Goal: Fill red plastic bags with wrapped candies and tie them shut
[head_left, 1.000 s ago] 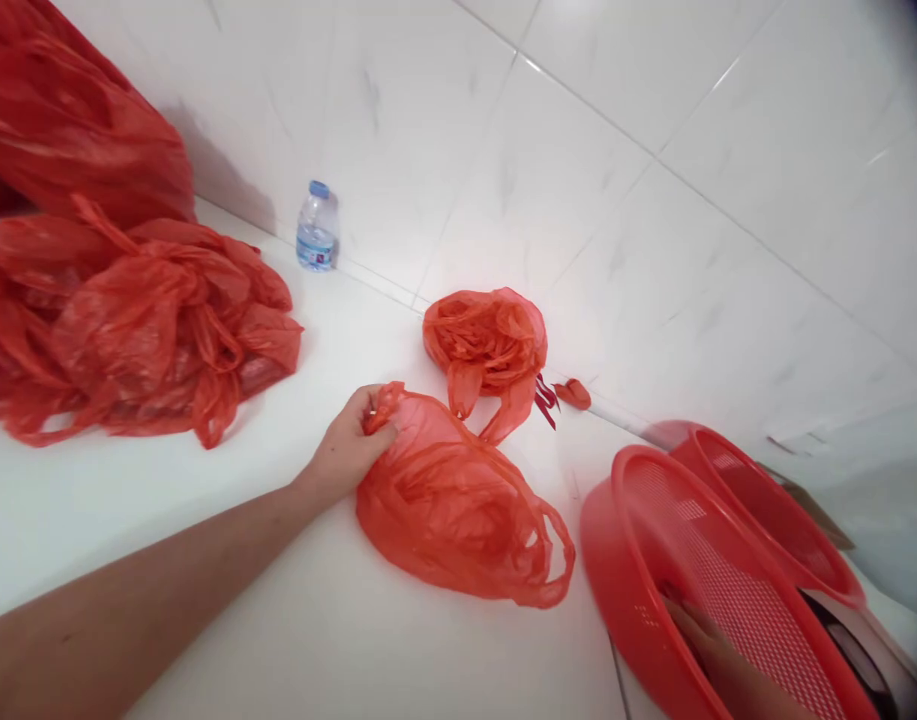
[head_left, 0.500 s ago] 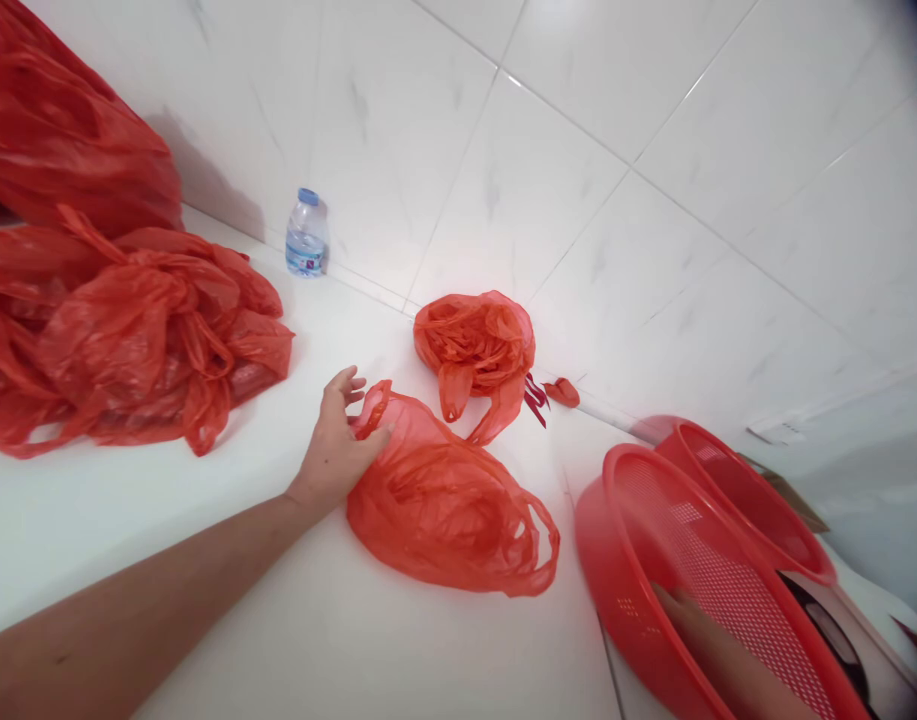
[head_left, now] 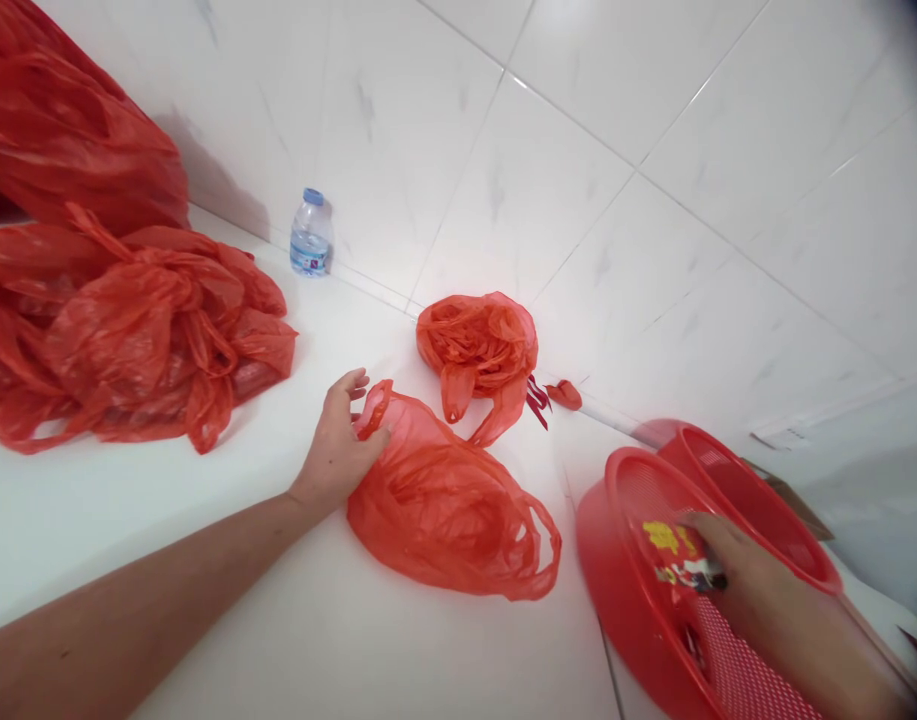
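Note:
My left hand [head_left: 336,445] rests on the white counter [head_left: 203,540] with its fingers spread, thumb touching the edge of a crumpled red plastic bag [head_left: 447,500]. My right hand [head_left: 743,580] reaches into a red perforated basket [head_left: 615,560] at the lower right and grips a small packet [head_left: 679,560] with yellow and red print. A second red plastic bag [head_left: 480,345] lies just behind the first, against the tiled wall.
A heap of red plastic bags [head_left: 120,320] fills the left side of the counter. A small water bottle [head_left: 311,233] with a blue cap stands by the wall. A second red basket [head_left: 750,500] sits behind the first. Small red scraps [head_left: 564,394] lie near the wall.
My left hand let go of the bag's edge and spread its fingers. My right hand rose inside the basket and now holds a printed packet.

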Demonstrator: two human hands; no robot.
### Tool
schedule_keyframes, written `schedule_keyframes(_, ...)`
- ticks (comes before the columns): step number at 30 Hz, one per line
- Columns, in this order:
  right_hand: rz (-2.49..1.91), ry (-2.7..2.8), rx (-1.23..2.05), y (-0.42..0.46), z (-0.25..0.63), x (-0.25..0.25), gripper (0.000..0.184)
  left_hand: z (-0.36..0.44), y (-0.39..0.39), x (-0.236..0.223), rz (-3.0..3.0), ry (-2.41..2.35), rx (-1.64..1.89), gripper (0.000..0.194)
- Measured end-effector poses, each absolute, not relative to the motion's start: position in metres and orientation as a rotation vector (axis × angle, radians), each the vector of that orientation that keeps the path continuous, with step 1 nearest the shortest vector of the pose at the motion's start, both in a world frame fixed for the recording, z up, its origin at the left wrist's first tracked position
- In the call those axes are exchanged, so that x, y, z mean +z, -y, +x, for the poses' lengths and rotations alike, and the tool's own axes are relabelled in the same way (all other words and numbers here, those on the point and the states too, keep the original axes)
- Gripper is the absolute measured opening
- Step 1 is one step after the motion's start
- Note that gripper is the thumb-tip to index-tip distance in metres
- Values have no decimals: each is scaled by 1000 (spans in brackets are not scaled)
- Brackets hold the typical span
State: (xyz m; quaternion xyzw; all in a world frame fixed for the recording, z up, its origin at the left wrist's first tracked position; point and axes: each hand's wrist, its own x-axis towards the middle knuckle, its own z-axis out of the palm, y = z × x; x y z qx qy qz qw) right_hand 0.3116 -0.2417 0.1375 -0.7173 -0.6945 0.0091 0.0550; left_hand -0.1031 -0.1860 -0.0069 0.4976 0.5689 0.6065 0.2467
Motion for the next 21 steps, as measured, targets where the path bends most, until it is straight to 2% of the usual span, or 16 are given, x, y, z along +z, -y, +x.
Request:
schedule_keyframes(2,-2088,2234,-44,241,278,148,49,-103,186,-6,1368,-1557,1636,65)
schedule_keyframes(4,-1931,2389,17,242,233,152,42,-103,187,-5,1367,-1572,1610,61)
schedule_keyframes(6,-1770,2575,234,243,184,152,36,-104,186,-5,1377,-1582,1592,58)
schedule_keyframes(11,-1433,2709,710,237,99,143,34,-106,181,-10,1462,-1581,1545,53)
schedule_keyframes(15,-1483,2626,711,216,80,123,32,-107,179,-14,1467,-1553,1524,56)
schedule_keyframes(19,-1565,2518,692,198,85,111,45,-107,178,-17,1499,-1517,1539,60)
schedule_keyframes(21,-1603,2471,657,196,96,116,44,-107,178,-18,1510,-1499,1539,62)
